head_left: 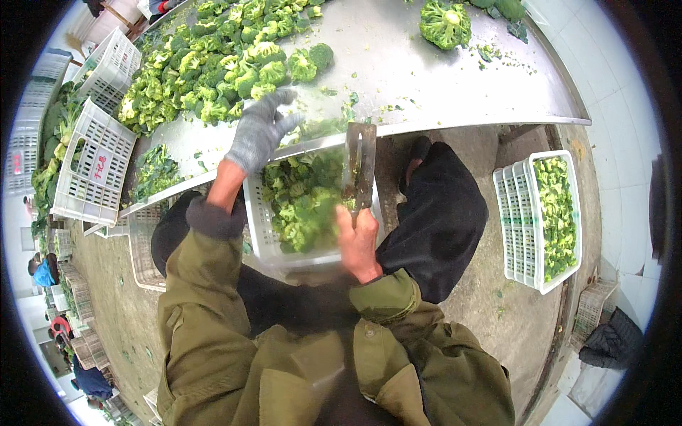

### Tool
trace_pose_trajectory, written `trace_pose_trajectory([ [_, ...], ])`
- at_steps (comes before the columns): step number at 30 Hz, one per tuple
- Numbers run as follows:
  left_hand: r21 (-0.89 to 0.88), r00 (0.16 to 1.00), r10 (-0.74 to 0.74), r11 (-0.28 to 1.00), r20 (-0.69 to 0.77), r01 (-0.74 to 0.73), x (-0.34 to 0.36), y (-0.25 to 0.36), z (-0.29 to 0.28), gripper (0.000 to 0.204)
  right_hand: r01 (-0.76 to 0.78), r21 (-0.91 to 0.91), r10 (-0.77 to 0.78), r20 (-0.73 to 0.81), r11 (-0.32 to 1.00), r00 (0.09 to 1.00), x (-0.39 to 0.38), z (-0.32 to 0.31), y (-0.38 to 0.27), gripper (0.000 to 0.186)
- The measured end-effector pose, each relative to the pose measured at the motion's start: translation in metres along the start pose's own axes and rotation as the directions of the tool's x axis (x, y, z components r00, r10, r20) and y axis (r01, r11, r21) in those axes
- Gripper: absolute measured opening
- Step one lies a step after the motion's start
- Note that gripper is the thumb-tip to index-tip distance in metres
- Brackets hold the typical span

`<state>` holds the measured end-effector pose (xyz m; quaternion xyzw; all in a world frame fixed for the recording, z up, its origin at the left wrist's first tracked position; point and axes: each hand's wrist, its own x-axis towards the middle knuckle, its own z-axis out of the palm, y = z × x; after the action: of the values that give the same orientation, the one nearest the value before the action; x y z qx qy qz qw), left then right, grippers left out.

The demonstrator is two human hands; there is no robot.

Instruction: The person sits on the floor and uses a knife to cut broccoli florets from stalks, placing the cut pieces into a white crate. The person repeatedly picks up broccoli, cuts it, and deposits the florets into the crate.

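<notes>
My left hand [257, 133], in a grey knitted glove, reaches over the near edge of the metal table [405, 82]. Its fingers are apart and nothing shows in them. Just beyond the fingertips lies a heap of cut broccoli florets [206, 71]. My bare right hand [359, 241] is wrapped round the lower end of a broad, dark-stained knife [361, 160], its blade pointing up and away from me. Under the knife, between my knees, a white crate [257, 227] holds broccoli florets [302, 213], partly blurred.
One whole broccoli head [445, 25] sits at the table's far side, with scraps around it. A white crate [517, 220] full of florets stands on the floor to the right. White crates [92, 167] and leafy greens line the left. Farther left, people [91, 380] are among more crates.
</notes>
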<state>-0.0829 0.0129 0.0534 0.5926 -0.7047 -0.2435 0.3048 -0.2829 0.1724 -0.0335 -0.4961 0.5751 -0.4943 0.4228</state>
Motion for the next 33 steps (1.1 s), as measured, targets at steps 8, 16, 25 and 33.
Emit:
trace_pose_trajectory([
  [8, 0.592, 0.993, 0.043, 0.805, -0.109, 0.03, 0.135, -0.047, 0.044, 0.056, 0.061, -0.108, -0.063, -0.017, 0.992, 0.998, 0.003, 0.001, 0.011, 0.041],
  [16, 0.487, 0.968, 0.211, 0.865, -0.138, -0.119, 0.104, -0.072, 0.03, 0.031, 0.045, -0.034, -0.046, -0.026, 0.998, 0.999, -0.002, 0.006, 0.02, 0.039],
  [25, -0.252, 0.972, 0.111, 0.954, -0.206, -0.163, -0.045, -0.001, 0.009, 0.022, 0.026, 0.15, -0.029, 0.021, 0.988, 0.999, 0.017, 0.002, -0.008, 0.019],
  [33, -0.276, 0.983, 0.173, 0.944, -0.057, -0.182, -0.126, 0.035, 0.033, 0.044, -0.223, 0.293, 0.174, 0.182, 0.93, 0.968, 0.018, -0.005, -0.028, 0.022],
])
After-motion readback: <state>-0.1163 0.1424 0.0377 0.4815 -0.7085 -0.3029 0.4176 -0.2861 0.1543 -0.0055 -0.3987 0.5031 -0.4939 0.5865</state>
